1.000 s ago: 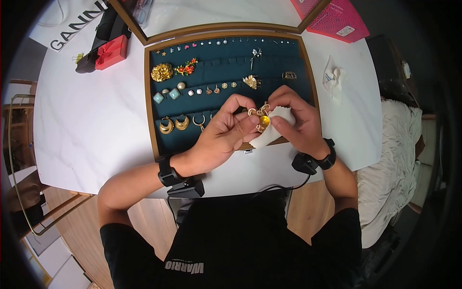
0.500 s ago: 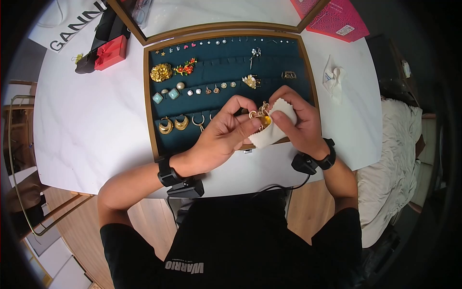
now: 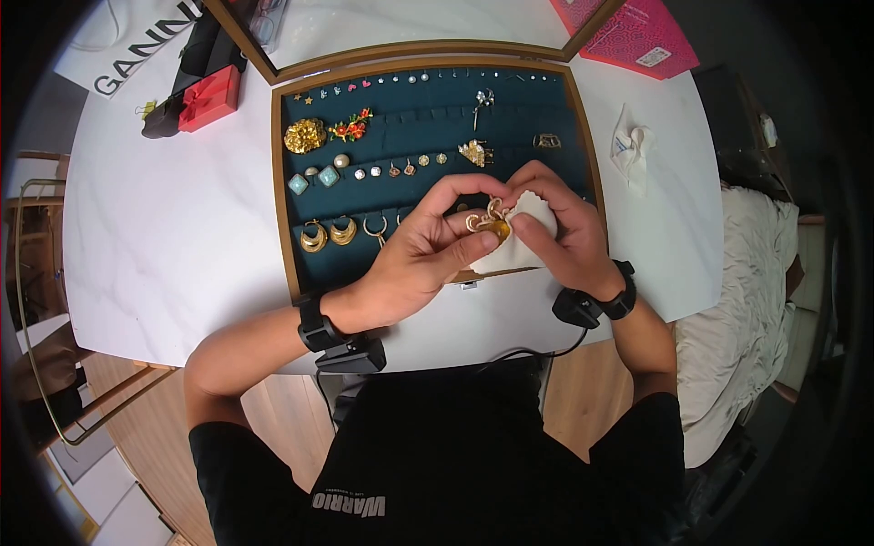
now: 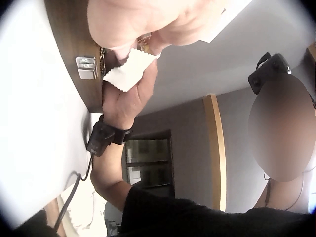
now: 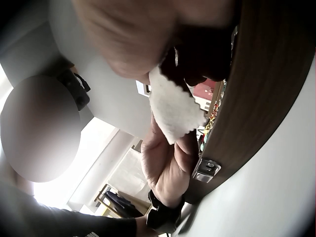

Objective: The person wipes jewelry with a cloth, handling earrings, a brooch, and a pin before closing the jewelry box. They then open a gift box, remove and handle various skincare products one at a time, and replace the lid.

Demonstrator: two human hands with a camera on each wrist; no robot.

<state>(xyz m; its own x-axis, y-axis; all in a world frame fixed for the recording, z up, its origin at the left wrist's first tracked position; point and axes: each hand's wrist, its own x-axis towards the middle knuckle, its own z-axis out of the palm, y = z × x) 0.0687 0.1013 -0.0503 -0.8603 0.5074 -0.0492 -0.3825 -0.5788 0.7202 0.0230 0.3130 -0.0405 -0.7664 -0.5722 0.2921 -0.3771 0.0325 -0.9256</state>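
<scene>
Above the front of the jewellery case, my left hand pinches a gold jewellery piece with a yellow stone and curled gold loops. Its thumb lies by the stone and its index finger arches over the top. My right hand grips a small cream cloth with a zigzag edge, its thumb pressing the cloth close against the stone. In the left wrist view the cloth hangs between both hands; the right wrist view shows the cloth too, with the jewellery mostly hidden behind fingers.
Inside the open case are a gold flower brooch, a red flower brooch, crescent earrings and several studs. A red box lies to the left, a crumpled white wrapper to the right, and a pink packet behind.
The jewellery piece has tilted slightly between my fingers, and my left index finger now reaches further over it. The cloth has shifted against the stone with my right thumb.
</scene>
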